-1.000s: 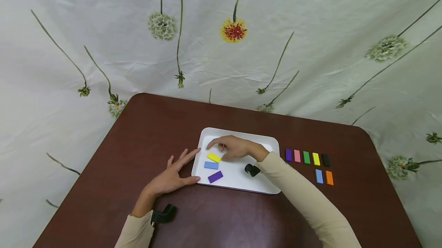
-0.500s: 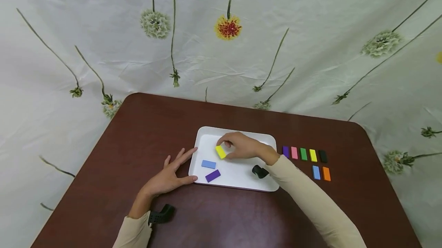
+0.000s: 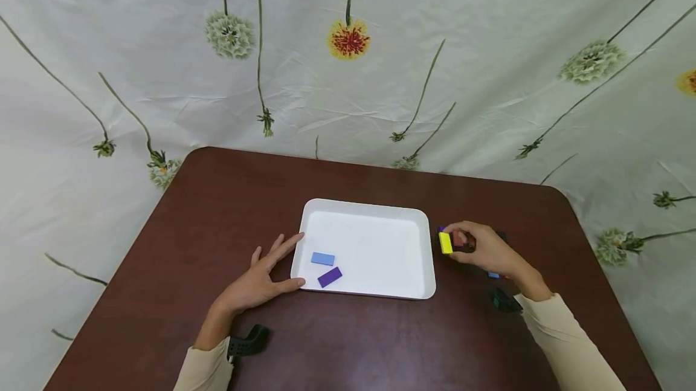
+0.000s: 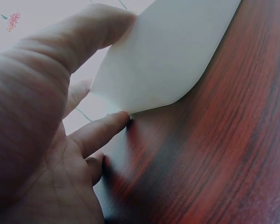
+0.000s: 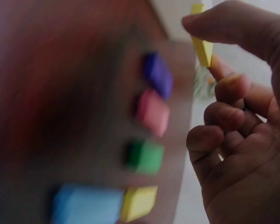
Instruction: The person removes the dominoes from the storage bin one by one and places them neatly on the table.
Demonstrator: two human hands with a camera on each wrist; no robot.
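Note:
My right hand (image 3: 486, 252) pinches a yellow rectangular block (image 3: 445, 243) between thumb and index finger, in the air just past the tray's right edge. In the right wrist view that yellow block (image 5: 203, 46) stands on edge between thumb and fingertip, the other fingers curled beneath. My left hand (image 3: 258, 285) spreads its straight fingers at the left end of a white tray (image 3: 375, 252); thumb and fingertips touch its rim. Inside the tray, toward the left, lie a light blue block (image 3: 323, 258) and a purple block (image 3: 329, 277). The left wrist view shows the tray's corner (image 4: 168, 56) beside the thumb.
On the dark brown table (image 3: 380, 342), right of the tray, blocks lie in a row: purple (image 5: 157, 74), pink (image 5: 152, 113), green (image 5: 146, 157) and yellow (image 5: 139, 203). A blue block (image 5: 86, 205) lies beside the yellow. Flowered cloth (image 3: 348, 89) hangs behind the table.
My right hand took hold of the yellow block in the tray, lifted it and carried it right, past the tray's edge. The left hand stayed at the tray's left end.

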